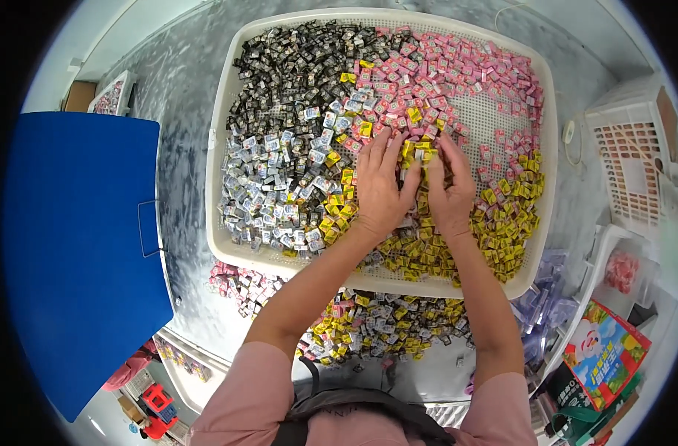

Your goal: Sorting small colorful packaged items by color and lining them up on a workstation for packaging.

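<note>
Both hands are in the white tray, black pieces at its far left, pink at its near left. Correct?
No: the head view shows pink pieces at the far right of the white tray. Left hand, right hand and black pieces are as stated.

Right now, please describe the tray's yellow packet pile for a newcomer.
Find the large perforated tray. The yellow packet pile covers its lower-right part, around the right hand. Yellow colour separates it from pink packets above and whitish packets at left.

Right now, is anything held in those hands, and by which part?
The left hand and right hand curve around small yellow pieces; whether any is gripped, or where, can't be told.
</note>
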A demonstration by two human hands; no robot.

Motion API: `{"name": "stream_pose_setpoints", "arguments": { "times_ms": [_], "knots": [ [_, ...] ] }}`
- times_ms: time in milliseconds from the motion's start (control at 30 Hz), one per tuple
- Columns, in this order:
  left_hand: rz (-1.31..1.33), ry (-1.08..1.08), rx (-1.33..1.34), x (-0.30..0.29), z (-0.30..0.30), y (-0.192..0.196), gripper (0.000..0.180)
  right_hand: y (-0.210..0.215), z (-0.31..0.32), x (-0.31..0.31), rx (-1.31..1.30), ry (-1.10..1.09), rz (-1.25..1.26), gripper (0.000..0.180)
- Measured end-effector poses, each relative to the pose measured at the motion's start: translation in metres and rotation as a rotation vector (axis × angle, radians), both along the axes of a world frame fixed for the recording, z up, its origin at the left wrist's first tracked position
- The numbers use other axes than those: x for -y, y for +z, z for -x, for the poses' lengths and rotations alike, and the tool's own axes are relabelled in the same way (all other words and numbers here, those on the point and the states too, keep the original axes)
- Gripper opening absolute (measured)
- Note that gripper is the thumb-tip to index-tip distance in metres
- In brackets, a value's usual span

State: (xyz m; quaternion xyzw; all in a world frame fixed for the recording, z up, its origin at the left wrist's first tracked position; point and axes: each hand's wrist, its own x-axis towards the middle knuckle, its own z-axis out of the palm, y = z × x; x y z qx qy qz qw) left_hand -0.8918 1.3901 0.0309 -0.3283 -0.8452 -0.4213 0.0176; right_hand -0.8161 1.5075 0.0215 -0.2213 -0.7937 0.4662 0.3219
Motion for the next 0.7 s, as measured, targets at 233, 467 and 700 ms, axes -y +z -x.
{"name": "stream_pose_setpoints", "arguments": {
  "times_ms": [233, 467, 700],
  "knots": [
    [0.096, 0.028, -0.186, 0.020, 0.020, -0.004, 0.046, 0.008, -0.014, -0.043, 0.148, 0.008, -0.416, 0.030],
    [-0.002, -0.014, -0.076, 0.006, 0.002, -0.009, 0.044, -0.001, -0.001, -0.016, 0.278, 0.164, -0.497, 0.039],
    [-0.352, 0.030, 0.405, 0.000, -0.025, 0.005, 0.043, 0.007, -0.006, 0.022, 0.075, 0.140, -0.032, 0.037]
  ]
}}
